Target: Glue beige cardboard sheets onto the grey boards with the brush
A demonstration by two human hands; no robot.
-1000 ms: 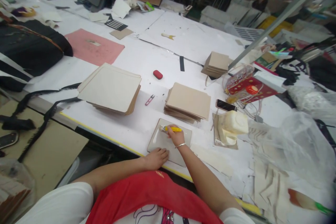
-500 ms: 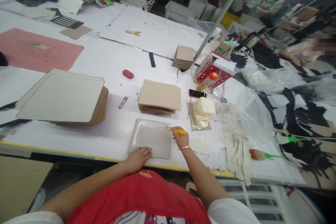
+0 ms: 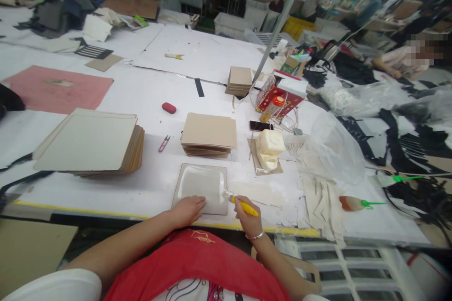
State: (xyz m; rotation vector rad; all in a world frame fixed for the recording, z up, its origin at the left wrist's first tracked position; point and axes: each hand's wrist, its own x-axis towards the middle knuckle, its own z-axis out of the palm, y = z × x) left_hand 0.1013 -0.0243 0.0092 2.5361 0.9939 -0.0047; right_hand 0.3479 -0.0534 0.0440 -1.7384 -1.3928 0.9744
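A grey square board (image 3: 201,184) with a wet, shiny border lies at the near table edge. My left hand (image 3: 188,210) rests on its near edge with the fingers curled down, pressing it flat. My right hand (image 3: 247,217) is closed round a yellow-handled brush (image 3: 240,202), whose bristles touch the board's right near corner. A cream glue jug (image 3: 269,149) lies on a card just beyond and to the right.
A stack of tan boards (image 3: 209,134) sits behind the grey board, a larger stack (image 3: 90,142) to the left, a small stack (image 3: 239,80) farther back. Pink snips (image 3: 164,143), a red eraser (image 3: 169,107), a phone (image 3: 260,126) and a red box (image 3: 278,98) lie around. Clear plastic (image 3: 328,150) and paper scraps lie at right.
My right hand has drawn the brush from the board's far right corner down its right edge to the near right corner. My left hand stays on the near edge. The view shifted.
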